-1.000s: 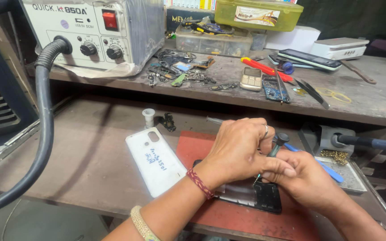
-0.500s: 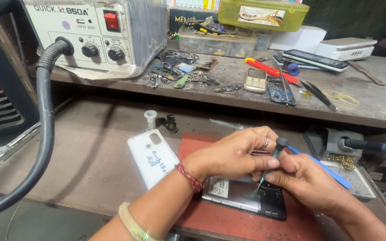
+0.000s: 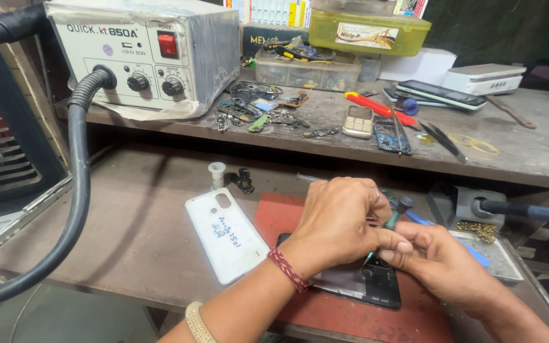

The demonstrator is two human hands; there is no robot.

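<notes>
An opened black phone (image 3: 376,289) lies on a red mat (image 3: 274,216) at the front of the lower bench. My left hand (image 3: 338,222), with a red thread band at the wrist, curls over the phone's upper end. My right hand (image 3: 443,263) comes in from the right, and its fingertips meet my left thumb. Between them stands a small screwdriver (image 3: 396,213) with a dark cap and a teal shaft, tip down on the phone. Both hands pinch it. A white phone back cover (image 3: 223,235) lies just left of the mat.
A hot-air rework station (image 3: 141,57) stands on the upper shelf, and its black hose (image 3: 74,190) loops down at the left. Loose phone parts, a small keypad phone (image 3: 358,121), tweezers and red-handled tools litter the shelf. A soldering iron holder (image 3: 478,206) and a metal tray sit at the right.
Both hands have stayed over the phone with the screwdriver between them, and they shifted slightly. The screwdriver's cap now shows more clearly above my left fingers.
</notes>
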